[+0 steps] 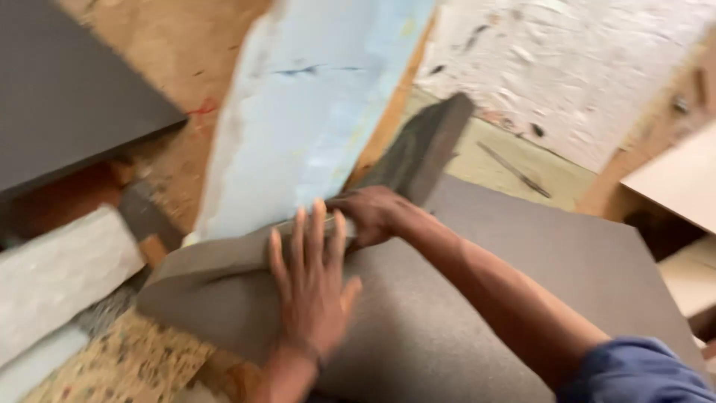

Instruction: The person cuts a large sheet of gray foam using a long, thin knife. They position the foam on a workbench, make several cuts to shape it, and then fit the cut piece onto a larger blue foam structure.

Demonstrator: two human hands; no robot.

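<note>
Here both hands (pixel 335 254) press grey foam (pixel 477 298) lengthwise rightward.

No pkgs, labels, signs or screens in view

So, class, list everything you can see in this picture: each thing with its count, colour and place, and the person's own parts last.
Foam sheet: one, grey, centre, far edge curling up.
Panel: one, pale blue, leaning at top centre.
Board: one, dark grey, top left.
Block: one, white, left edge.
Speckled foam: one, tan, bottom left.
Thin tool: one, dark, on the floor, upper right; kind unclear.
Sleeve: one, blue, bottom right.
Left hand: flat on the sheet.
Right hand: gripping the sheet's edge.
</note>
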